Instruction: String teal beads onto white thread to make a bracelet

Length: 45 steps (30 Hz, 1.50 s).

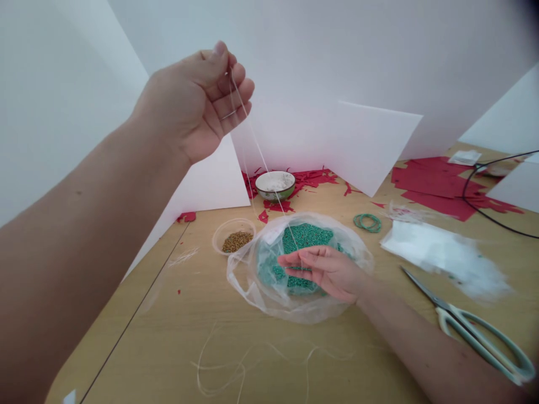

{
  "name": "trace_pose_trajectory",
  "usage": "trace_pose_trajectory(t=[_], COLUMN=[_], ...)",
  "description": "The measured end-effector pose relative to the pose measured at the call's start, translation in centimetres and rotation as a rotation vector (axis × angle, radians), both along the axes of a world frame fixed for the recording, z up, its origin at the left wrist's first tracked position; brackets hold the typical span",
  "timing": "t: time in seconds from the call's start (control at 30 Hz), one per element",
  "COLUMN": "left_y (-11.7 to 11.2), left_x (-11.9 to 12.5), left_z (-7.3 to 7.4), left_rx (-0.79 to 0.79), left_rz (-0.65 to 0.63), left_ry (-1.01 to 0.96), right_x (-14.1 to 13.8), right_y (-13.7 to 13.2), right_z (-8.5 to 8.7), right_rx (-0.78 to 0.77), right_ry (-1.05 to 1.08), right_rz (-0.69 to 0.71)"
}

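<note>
Our left hand [193, 104] pinches a thread [257, 154] high above the plastic bag [240, 280]; our right hand [324, 272], fingers extended, sits over the green beads [305, 238] inside, its grip on the thread unclear.

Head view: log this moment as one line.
left hand: raised, holding thread | right hand: over green beads in plastic bag | nearby: scissors

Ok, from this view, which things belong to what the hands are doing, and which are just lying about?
In use: left hand, thin thread, right hand, green beads, clear plastic bag.

Lying about: scissors, small bowl, clear tub, green rubber bands, red paper scraps.
</note>
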<state>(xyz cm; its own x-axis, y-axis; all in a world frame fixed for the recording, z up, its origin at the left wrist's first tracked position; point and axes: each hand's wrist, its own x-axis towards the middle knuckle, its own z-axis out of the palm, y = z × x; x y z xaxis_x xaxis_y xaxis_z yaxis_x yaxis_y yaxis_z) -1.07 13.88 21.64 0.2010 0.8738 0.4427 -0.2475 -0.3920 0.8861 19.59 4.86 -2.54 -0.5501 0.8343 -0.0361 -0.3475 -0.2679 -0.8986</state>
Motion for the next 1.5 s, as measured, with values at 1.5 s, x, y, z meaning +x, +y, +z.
trace_pose_trajectory(t=[1.5], left_y=[-6.2], left_x=[4.7], left_z=[-13.1], left_rx=[-0.305], left_rz=[-0.259], left_ry=[0.048], right_x=[-2.9], right_y=[2.2], right_z=[7.8], right_rx=[0.41], right_ry=[0.04], right_rz=[-0.563])
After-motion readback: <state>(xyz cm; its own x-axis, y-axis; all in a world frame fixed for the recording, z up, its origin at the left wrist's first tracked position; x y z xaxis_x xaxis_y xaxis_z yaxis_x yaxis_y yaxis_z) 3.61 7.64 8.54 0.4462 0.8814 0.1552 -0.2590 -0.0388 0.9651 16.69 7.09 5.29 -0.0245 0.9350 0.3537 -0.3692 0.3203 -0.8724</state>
